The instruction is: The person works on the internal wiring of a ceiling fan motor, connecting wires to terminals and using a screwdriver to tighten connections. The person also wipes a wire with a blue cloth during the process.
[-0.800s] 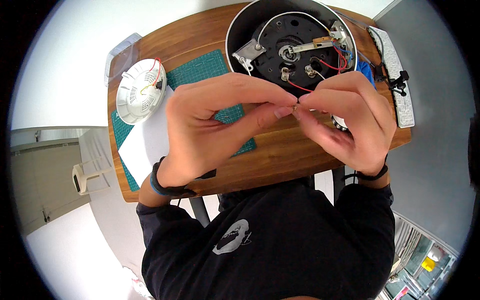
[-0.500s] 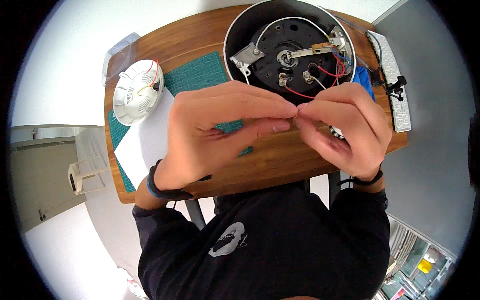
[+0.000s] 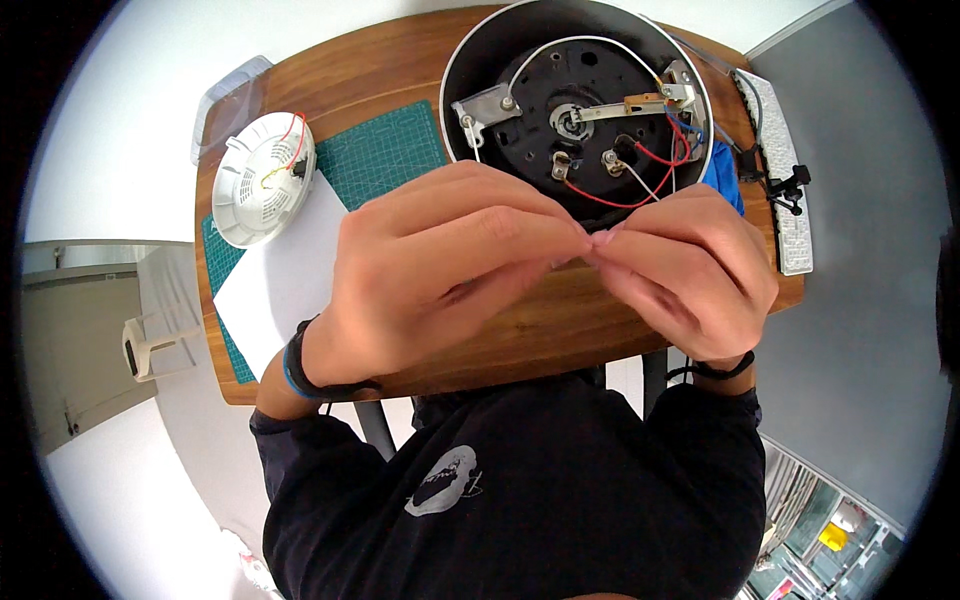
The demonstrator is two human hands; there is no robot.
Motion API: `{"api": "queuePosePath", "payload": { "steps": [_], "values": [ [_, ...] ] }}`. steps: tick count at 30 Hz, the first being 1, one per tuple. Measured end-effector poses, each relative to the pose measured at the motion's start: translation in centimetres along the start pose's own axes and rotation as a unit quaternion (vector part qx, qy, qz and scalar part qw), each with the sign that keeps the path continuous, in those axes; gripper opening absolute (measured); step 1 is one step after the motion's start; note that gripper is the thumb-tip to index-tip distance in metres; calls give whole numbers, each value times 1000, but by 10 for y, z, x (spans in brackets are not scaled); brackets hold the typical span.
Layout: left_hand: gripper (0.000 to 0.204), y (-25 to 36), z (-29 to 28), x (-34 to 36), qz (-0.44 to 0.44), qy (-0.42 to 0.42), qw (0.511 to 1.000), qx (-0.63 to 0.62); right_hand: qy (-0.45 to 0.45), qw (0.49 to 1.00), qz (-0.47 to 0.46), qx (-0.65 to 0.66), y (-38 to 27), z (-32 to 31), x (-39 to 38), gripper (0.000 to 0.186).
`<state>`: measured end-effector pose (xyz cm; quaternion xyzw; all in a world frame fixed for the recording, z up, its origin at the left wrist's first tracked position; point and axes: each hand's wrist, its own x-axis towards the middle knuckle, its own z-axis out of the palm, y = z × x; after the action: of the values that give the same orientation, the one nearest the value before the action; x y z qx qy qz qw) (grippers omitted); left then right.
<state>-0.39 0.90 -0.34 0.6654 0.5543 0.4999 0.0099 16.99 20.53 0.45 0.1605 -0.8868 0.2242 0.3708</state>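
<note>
My left hand (image 3: pixel 430 270) and my right hand (image 3: pixel 690 275) meet fingertip to fingertip over the table, just in front of a round black appliance base (image 3: pixel 540 165). Both are closed in a pinch. Whatever sits between the fingertips is too small and too covered to make out. The base lies open, its inside showing a metal strip (image 3: pixel 620 108), a round centre fitting (image 3: pixel 572 122), red wires (image 3: pixel 610 200) and a white wire (image 3: pixel 590 40) fixed to terminals.
A white slotted plastic cover (image 3: pixel 262 180) with thin wires lies at the left, beside white paper (image 3: pixel 285 270) and a green cutting mat (image 3: pixel 380 150). A clear tray (image 3: pixel 230 100) sits at the far left corner. At right are a white textured strip (image 3: pixel 780 170) and blue cloth (image 3: pixel 724 178).
My left fingers have closed from a gap into a pinch against the right fingertips. The view has shifted slightly, so the table things appear a little further left.
</note>
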Motion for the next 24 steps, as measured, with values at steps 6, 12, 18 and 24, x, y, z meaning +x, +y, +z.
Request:
{"api": "queuePosePath", "payload": {
  "steps": [6, 12, 18, 24],
  "values": [
    [25, 2, 5, 3, -14, 15, 1000, 2, 6, 1000, -3, 4, 2, 0, 0, 44],
    [28, -2, 1, 1, 0, -12, 1000, 0, -2, 999, 39, 8, -2, -2, 2, 27],
    [26, -4, 1, 0, 11, -11, 1000, 0, -10, 997, 73, 29, -7, -1, 5, 29],
    [26, -1, -3, 0, 7, -21, 1000, 17, -20, 997, 72, 36, -8, -1, 7, 28]
  ]
}}
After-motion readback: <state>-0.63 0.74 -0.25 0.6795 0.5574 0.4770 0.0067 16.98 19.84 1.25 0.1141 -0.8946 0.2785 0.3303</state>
